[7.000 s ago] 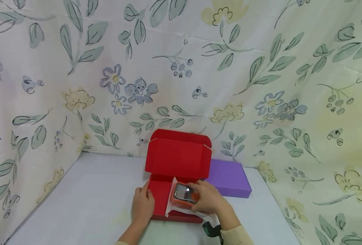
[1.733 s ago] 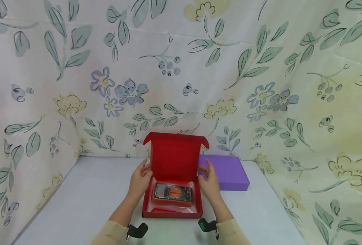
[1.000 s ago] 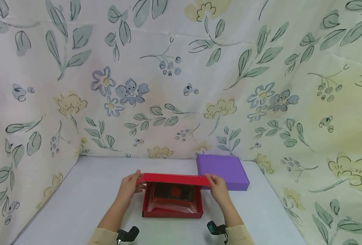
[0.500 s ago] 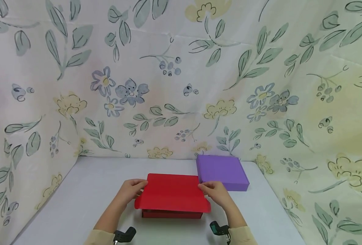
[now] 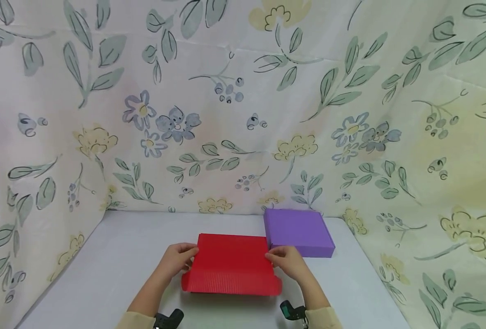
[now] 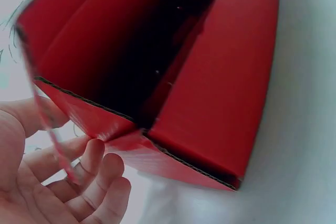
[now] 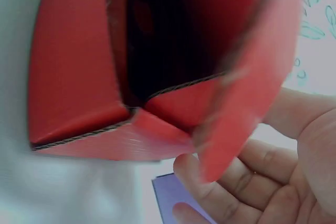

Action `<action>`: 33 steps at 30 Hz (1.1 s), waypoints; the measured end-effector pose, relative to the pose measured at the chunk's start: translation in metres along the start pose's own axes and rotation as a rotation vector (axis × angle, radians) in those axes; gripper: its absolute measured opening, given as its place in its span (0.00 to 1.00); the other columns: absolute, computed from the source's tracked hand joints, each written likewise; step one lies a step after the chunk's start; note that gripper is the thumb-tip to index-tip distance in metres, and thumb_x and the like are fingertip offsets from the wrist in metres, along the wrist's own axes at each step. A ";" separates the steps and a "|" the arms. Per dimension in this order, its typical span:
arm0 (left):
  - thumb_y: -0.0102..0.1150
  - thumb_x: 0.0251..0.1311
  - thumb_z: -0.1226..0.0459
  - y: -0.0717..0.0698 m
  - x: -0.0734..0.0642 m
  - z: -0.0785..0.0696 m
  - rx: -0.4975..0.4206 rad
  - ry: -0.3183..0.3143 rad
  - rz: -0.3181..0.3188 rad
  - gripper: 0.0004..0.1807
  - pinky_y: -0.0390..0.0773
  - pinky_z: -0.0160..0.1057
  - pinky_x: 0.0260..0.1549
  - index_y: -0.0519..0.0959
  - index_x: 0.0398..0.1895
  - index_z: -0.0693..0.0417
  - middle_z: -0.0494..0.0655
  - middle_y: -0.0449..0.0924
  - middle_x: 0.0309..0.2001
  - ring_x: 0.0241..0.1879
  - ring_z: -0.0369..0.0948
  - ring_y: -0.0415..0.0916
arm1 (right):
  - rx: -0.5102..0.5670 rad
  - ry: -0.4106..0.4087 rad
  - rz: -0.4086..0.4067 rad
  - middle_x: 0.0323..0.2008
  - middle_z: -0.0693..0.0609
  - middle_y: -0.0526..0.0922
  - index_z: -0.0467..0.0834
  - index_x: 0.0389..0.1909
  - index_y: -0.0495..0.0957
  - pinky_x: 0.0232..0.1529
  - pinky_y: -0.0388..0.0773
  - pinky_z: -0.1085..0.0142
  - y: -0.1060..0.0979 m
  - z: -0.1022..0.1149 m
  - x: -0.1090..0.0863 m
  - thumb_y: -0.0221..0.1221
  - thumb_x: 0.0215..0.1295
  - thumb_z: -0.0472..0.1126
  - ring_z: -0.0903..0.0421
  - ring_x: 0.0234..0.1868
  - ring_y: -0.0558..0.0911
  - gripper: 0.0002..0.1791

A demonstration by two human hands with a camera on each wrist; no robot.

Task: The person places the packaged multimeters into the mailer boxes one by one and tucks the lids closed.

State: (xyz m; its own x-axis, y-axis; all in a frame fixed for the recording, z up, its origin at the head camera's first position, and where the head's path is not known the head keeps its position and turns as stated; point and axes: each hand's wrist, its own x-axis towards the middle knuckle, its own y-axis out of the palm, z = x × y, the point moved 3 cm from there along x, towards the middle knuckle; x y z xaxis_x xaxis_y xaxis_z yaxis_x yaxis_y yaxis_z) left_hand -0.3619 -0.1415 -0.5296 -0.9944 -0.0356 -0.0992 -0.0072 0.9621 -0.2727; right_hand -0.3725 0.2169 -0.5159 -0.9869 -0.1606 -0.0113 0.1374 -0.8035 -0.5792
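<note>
In the head view, a red cardboard box [image 5: 232, 258] sits on the white table with its lid lowered over it. The lid's front flap [image 5: 231, 284] hangs at the near side. My left hand [image 5: 176, 259] holds the lid at its left edge, and my right hand [image 5: 287, 260] holds the right edge. Both wrist views show a dark gap between the lid and the front wall [image 6: 220, 77]. In the right wrist view, the lid's side ear [image 7: 252, 82] sticks out past the fingers [image 7: 231, 182]. The multimeter inside is hidden from the head view.
A closed purple box [image 5: 300, 233] lies behind and to the right, close to the red box's back right corner. A floral cloth [image 5: 234, 114] hangs behind the white table [image 5: 136, 237]. Small dark cameras [image 5: 293, 310] are strapped to both wrists.
The bagged multimeter went into the box from my right hand. Both hands then swung the lid forward and down over it. In the last half second the lid's front edge sank further.
</note>
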 end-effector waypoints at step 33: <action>0.64 0.66 0.66 0.015 -0.004 0.023 0.027 -0.004 -0.051 0.18 0.77 0.40 0.25 0.75 0.55 0.66 0.52 0.76 0.35 0.27 0.44 0.73 | 0.097 0.075 -0.130 0.25 0.51 0.77 0.35 0.50 0.74 0.23 0.71 0.66 0.028 -0.010 -0.014 0.68 0.66 0.39 0.58 0.23 0.74 0.18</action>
State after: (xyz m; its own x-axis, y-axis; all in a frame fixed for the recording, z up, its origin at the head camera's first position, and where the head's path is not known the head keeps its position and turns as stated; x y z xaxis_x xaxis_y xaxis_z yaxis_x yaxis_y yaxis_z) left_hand -0.3553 -0.1336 -0.5554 -0.9924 -0.0858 -0.0881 -0.0553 0.9513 -0.3032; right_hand -0.3558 0.2019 -0.5404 -0.9999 -0.0116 -0.0042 0.0122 -0.8670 -0.4981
